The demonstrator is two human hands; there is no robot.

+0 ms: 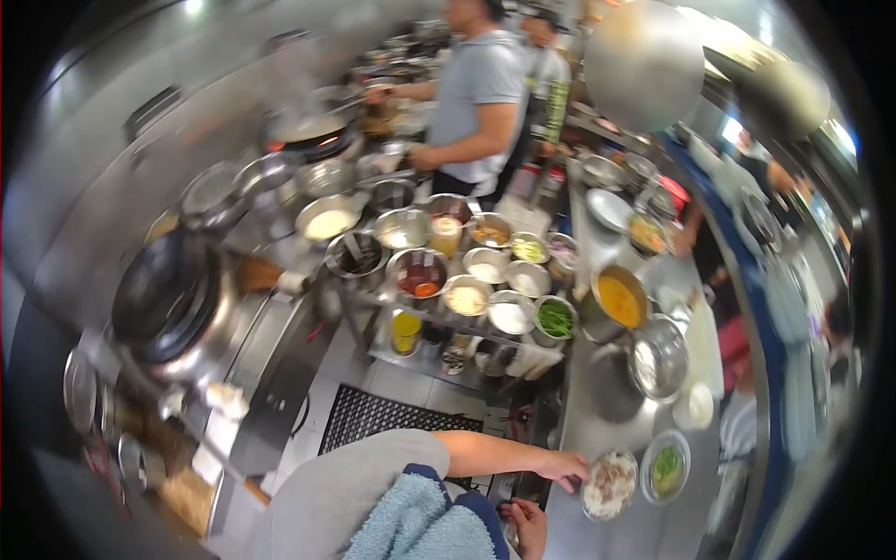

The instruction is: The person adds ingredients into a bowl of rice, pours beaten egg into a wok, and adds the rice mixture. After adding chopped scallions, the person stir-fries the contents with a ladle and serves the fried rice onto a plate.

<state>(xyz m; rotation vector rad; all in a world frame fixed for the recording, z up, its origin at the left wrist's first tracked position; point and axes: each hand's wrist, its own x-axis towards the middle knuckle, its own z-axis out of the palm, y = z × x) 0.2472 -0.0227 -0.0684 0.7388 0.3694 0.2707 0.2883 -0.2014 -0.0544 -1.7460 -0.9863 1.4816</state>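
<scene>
My left hand (pixel 565 468) reaches over the steel counter with its fingers apart, the tips close to the rim of a bowl of pale food with brownish pieces (pixel 609 484). Whether they touch the rim I cannot tell. Just right of that bowl stands a bowl with green pieces (pixel 667 471). Lower down, near the counter's front edge, my right hand (pixel 528 528) is loosely bent with its fingers apart, and nothing shows clearly in it. A blue towel (pixel 411 513) hangs over the grey shirt at the bottom of the view.
Farther up the counter are a pot of orange liquid (pixel 620 297) and a steel bowl (pixel 658 357). A rack holds several ingredient bowls, one with chopped greens (pixel 555 318). A dark wok (pixel 168 299) sits at left. Co-workers (pixel 476 103) stand beyond; a black mat (pixel 387 418) covers the floor.
</scene>
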